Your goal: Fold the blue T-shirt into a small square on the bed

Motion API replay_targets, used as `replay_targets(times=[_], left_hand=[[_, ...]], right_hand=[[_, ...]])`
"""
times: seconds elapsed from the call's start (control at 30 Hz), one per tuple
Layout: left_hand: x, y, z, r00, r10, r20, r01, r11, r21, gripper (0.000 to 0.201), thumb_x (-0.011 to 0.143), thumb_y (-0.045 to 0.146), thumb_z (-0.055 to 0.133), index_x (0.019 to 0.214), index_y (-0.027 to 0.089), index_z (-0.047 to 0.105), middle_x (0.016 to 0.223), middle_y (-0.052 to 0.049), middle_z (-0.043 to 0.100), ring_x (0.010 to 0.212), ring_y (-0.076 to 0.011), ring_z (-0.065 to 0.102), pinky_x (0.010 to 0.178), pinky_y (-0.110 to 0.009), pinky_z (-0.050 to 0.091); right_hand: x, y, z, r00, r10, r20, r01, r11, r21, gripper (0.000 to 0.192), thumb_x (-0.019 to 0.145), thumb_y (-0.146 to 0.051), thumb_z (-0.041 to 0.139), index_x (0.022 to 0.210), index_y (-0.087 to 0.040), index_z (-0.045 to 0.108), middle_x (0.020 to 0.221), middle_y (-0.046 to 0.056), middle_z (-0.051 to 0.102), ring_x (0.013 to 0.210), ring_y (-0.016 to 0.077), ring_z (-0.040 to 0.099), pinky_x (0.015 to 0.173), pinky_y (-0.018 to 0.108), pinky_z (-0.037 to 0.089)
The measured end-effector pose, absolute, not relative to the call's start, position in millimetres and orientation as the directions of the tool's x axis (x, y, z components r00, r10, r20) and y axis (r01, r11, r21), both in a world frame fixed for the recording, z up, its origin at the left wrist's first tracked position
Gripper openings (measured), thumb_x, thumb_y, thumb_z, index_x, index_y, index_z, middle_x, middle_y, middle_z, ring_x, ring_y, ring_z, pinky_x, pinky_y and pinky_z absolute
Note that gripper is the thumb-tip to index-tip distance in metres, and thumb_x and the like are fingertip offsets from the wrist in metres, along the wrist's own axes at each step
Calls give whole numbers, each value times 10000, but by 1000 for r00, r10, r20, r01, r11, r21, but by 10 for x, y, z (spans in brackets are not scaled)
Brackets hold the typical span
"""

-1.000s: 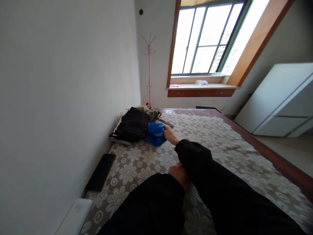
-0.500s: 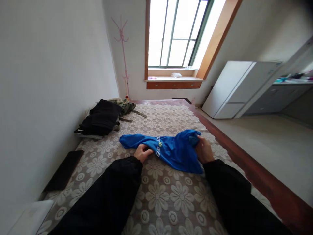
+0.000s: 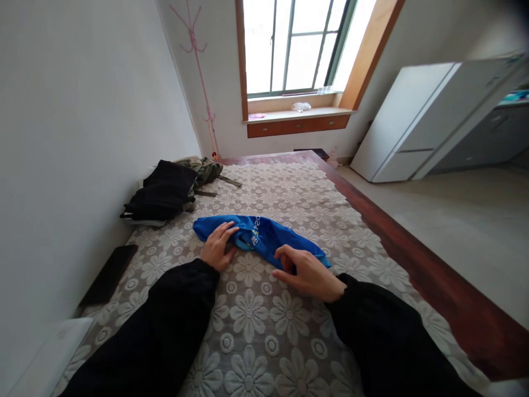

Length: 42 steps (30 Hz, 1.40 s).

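Hands first, as I read them from the head view. Left hand point(image 3: 217, 249) lies palm down on the near-left end of the blue garment point(image 3: 264, 238), its fingers a little apart and flat on the cloth, not closed around it. Right hand point(image 3: 309, 272) rests at the garment's right end, fingers loosely spread and curved, fingertips touching the near edge of the fabric; I cannot tell whether any cloth is pinched beneath them. Both forearms are in black sleeves point(image 3: 173, 325).

Blue garment: it lies bunched in a long narrow band across the middle of the bed, running from left to lower right, with light lettering showing near its centre. It sits on the floral lace bedspread point(image 3: 264, 342), between the two hands.

Surroundings noted: a pile of black clothing point(image 3: 162, 190) sits well apart at the far-left of the bed against the wall, with an olive-green item point(image 3: 204, 168) just behind it. A flat dark object point(image 3: 109, 274) lies at the left edge of the bed near the wall. A pink coat stand point(image 3: 198, 71) stands in the far corner beside the window point(image 3: 289, 47). A white cabinet point(image 3: 421, 118) stands on the floor to the right.
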<state>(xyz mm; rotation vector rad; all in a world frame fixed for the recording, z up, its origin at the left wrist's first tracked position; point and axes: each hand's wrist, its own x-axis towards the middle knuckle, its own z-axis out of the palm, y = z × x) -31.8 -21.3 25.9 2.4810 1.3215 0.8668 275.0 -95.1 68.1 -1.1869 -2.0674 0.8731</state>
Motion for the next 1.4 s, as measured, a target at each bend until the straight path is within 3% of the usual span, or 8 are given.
replay_targets(times=[0.17,0.3,0.57,0.73,0.9,1.17,1.27,1.4], left_hand=[[-417,59,212,439,844,307,745,-533,402,288,884,294,649,1159,241,720,1344,-75,689,1280,-279,607,1135,-470,447],[-393,80,384,384,873,300,748,-485,454,211,941,326,574,1037,250,745,1143,-50,763,1073,-241,694,988,-372,519],[-624,-695,1441,511,834,208,490,-481,727,369,987,474,512,1076,205,748,933,-26,763,866,-199,695,809,-279,526],[-795,-823,1875,565,820,91,577,-471,667,381,967,499,545,1105,189,719,1006,-49,757,936,-215,686,853,-303,534],[-923,-674,1510,377,899,224,762,-439,476,356,891,390,599,1193,214,667,1218,-86,701,987,-233,694,914,-378,544],[-1097,-1351,895,551,834,12,769,-513,382,465,845,531,704,1203,234,697,1254,-98,710,1169,-297,650,1024,-440,515],[-1177,-1520,725,558,829,41,776,-538,329,481,828,447,742,1262,249,679,1401,-106,648,1293,-329,581,1100,-502,466],[-1230,-1570,591,570,814,113,734,-566,375,238,958,286,530,1067,241,736,1314,-87,706,1267,-287,601,1108,-483,453]], right_hand=[[2640,-884,471,-440,887,138,658,423,-622,479,807,-380,778,1226,-252,585,1119,72,672,1019,268,642,896,410,522],[2672,-831,517,-454,882,126,783,462,-417,61,907,-285,637,937,-233,625,984,84,670,977,283,617,862,414,480],[3054,-1212,1589,-441,888,130,374,314,-873,246,1014,-501,506,999,-256,518,738,-38,518,606,132,440,547,255,349],[3201,-823,1917,-434,863,258,493,468,-733,289,992,-504,534,975,-226,612,879,30,647,786,182,581,713,298,464],[3019,-532,1578,-394,865,310,740,499,-451,254,948,-442,558,964,-210,661,973,86,694,857,231,631,800,372,485],[2957,-1569,1058,-566,803,-189,777,443,-446,422,898,-638,634,1006,-231,653,905,42,714,831,240,668,739,355,466],[3045,-1952,882,-523,819,-237,815,398,-421,424,822,-573,746,1048,-238,620,1032,60,712,948,274,669,818,383,484],[3071,-2246,791,-524,823,-222,807,395,-440,106,977,-335,538,950,-244,587,992,45,685,932,238,656,836,375,480]])
